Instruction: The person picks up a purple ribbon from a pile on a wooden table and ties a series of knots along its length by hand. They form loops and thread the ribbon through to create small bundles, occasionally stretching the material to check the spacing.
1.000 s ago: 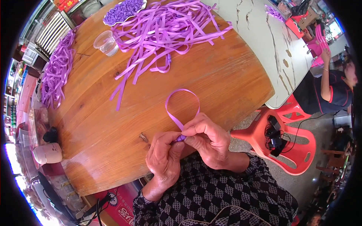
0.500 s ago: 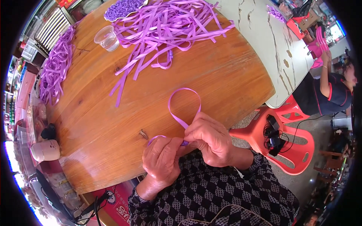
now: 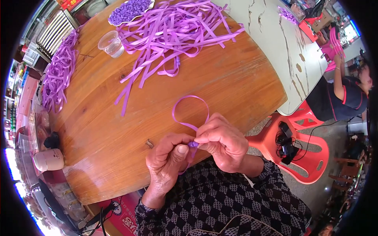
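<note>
A narrow purple ribbon (image 3: 175,109) rises in a loop above my hands, near the front edge of the wooden table. It meets a small darker purple clasp (image 3: 193,144) between my fingertips, and a tail of ribbon hangs below. My right hand (image 3: 225,144) is closed, thumb and index finger pinching the clasp's right side and the ribbon there. On the other side, my left hand (image 3: 166,157) has its curled index finger against the clasp, with the thumb lifted a little away. The left hand's remaining fingertips are hidden.
Purple ribbons (image 3: 173,29) lie heaped at the table's far side, beside a clear plastic cup (image 3: 113,46) and a dish of small purple pieces (image 3: 130,11). More ribbons (image 3: 59,74) hang at the left edge. Right stand a red stool (image 3: 267,137) with black cables and another person (image 3: 346,90).
My left thumb has come off the clasp and the left hand has turned, leaving the clasp more visible. The ribbon tail now hangs lower, and the loop has shifted slightly left.
</note>
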### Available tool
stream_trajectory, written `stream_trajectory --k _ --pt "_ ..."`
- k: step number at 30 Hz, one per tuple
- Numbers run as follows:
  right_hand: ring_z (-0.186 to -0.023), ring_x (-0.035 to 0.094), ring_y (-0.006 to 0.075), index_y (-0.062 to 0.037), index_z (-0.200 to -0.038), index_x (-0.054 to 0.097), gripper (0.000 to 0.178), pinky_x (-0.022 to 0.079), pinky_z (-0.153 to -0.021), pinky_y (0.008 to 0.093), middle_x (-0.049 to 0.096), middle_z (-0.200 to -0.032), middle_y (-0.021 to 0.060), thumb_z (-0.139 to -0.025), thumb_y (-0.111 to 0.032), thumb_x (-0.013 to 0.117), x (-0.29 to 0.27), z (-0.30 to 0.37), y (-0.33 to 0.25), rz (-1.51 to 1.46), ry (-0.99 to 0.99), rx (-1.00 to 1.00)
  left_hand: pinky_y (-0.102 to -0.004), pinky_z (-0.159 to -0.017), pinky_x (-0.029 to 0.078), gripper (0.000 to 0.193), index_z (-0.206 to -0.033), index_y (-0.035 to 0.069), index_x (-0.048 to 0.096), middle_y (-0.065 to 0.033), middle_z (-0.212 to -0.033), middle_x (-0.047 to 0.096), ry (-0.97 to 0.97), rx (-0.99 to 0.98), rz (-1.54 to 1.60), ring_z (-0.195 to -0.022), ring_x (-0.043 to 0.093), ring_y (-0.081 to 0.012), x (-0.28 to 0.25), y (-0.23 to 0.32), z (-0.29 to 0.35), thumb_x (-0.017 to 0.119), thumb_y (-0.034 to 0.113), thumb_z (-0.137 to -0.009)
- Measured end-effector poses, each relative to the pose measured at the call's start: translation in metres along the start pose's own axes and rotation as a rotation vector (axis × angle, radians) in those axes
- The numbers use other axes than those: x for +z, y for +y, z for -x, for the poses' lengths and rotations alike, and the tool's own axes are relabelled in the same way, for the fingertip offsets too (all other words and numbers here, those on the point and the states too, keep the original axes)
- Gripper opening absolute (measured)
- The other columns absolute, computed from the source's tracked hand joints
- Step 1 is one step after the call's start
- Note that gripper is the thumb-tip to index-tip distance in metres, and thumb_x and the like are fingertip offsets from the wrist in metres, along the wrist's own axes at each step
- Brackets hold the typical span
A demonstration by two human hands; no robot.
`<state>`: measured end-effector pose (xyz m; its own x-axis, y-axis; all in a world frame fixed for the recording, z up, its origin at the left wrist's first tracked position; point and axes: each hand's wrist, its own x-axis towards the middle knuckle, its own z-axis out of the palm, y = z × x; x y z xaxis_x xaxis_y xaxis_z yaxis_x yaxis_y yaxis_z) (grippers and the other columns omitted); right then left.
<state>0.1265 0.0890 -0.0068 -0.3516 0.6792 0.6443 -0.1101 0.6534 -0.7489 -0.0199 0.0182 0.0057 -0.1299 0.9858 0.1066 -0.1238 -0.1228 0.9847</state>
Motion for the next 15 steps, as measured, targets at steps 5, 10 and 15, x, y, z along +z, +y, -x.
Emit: stream_trajectory --k 5,10,15 --pt "-0.065 0.053 0.0203 -0.0021 -0.085 0.063 0.015 0.042 -0.06 0.0295 0.062 -0.079 0.0081 -0.073 -0.004 0.071 -0.0009 0.0 -0.0012 0.035 -0.036 -0.007 -0.0204 -0.062 0.042 0.018 -0.093 -0.002 0.061 -0.0026 -0.076 0.059 0.084 -0.227 0.045 -0.067 0.054 -0.0091 0.0012 0.0068 0.0041 0.059 0.016 -0.089" --pt "-0.069 0.054 0.0181 -0.0035 -0.086 0.066 0.018 0.043 -0.061 0.0285 0.061 -0.081 0.0063 -0.07 -0.005 0.073 -0.0008 0.0023 -0.0033 0.074 -0.049 0.082 -0.0191 -0.058 0.043 0.014 -0.095 -0.002 0.06 -0.0031 -0.077 0.06 0.12 -0.311 0.229 -0.063 0.054 -0.0083 0.0033 0.0044 0.0071 0.06 0.01 -0.088" --pt "-0.071 0.054 0.0169 -0.0031 -0.086 0.066 0.019 0.043 -0.061 0.0273 0.062 -0.082 0.0062 -0.069 -0.005 0.074 0.0024 0.0071 -0.0078 -0.002 -0.022 0.172 -0.0201 -0.064 0.046 0.015 -0.1 -0.003 0.058 -0.0022 -0.082 0.059 0.127 -0.192 0.193 -0.071 0.054 -0.0073 0.0065 -0.0006 0.0099 0.057 0.007 -0.09"
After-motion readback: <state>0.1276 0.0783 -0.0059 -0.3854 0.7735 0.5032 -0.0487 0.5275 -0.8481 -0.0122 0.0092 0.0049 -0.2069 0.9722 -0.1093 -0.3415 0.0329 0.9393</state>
